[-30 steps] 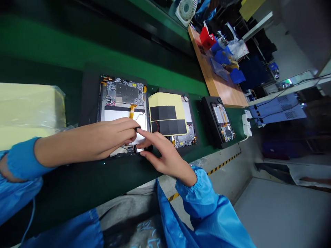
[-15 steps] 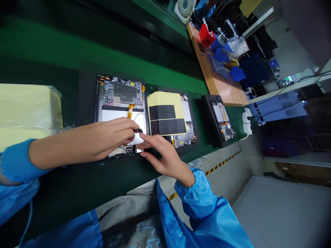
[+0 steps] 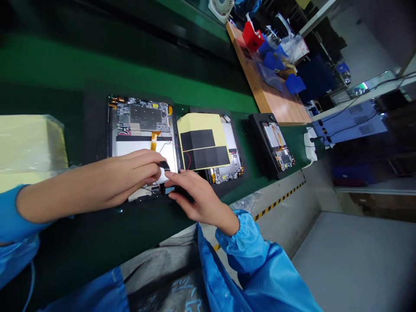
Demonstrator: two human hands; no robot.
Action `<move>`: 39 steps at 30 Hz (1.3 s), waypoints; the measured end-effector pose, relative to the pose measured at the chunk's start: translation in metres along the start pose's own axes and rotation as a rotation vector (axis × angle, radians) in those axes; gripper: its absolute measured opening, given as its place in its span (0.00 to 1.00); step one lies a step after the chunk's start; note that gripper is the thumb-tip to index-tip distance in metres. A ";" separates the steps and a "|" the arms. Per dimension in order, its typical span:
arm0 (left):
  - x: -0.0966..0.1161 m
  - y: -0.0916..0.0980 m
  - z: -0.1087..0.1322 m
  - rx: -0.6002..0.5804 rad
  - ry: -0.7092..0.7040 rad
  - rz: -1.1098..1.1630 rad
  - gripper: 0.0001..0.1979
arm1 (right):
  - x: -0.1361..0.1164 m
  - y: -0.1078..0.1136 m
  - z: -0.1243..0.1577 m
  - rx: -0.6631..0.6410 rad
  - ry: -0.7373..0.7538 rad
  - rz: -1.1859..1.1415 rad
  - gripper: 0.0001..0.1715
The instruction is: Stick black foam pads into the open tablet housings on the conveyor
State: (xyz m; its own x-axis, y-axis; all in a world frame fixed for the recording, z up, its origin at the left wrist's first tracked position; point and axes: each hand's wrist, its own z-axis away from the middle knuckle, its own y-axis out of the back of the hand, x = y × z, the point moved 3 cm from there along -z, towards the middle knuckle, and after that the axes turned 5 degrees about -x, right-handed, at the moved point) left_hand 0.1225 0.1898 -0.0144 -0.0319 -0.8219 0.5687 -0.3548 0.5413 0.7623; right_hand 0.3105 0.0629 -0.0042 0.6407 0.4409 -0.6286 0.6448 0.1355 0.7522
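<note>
An opened tablet [image 3: 144,143] lies on a black mat, its circuit board [image 3: 144,116] at the far side and a white battery area nearer me. My left hand [image 3: 138,173] reaches over the battery, fingers closed on a small piece of black tape [image 3: 164,165]. From the right, my right hand [image 3: 199,197] meets it at the tablet's near right corner, with the index fingertip and thumb pinched around the tape's lower end. The fingertips partly hide that end. Thin red wires and an orange flex cable [image 3: 154,139] cross the tablet above my hands.
Beside the tablet, a yellow sheet with black tape pieces [image 3: 204,149] lies over a second opened tablet [image 3: 230,169]. Farther right, a smaller opened device [image 3: 276,143] rests in a black holder. Plastic-wrapped yellow blocks [image 3: 30,143] are at the left. A wooden table [image 3: 276,102] holds bins.
The black tape shows more clearly between my fingertips. Both hands stay at the same corner of the tablet; the whole view has shifted slightly, moving the bench items left.
</note>
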 end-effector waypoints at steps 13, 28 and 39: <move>0.003 0.006 0.000 -0.063 -0.018 -0.019 0.11 | -0.001 0.006 0.004 0.085 0.081 0.183 0.28; 0.001 -0.001 -0.005 -0.085 -0.078 -0.185 0.10 | -0.011 -0.001 0.010 0.303 0.068 0.128 0.36; 0.018 0.000 -0.034 -0.020 -0.087 -0.411 0.10 | -0.020 -0.016 0.021 0.446 0.089 0.176 0.34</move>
State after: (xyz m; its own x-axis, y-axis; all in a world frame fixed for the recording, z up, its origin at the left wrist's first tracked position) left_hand 0.1534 0.1804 0.0060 0.0296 -0.9816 0.1885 -0.3361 0.1678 0.9268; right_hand 0.2959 0.0335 -0.0077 0.7306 0.4998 -0.4652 0.6579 -0.3332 0.6753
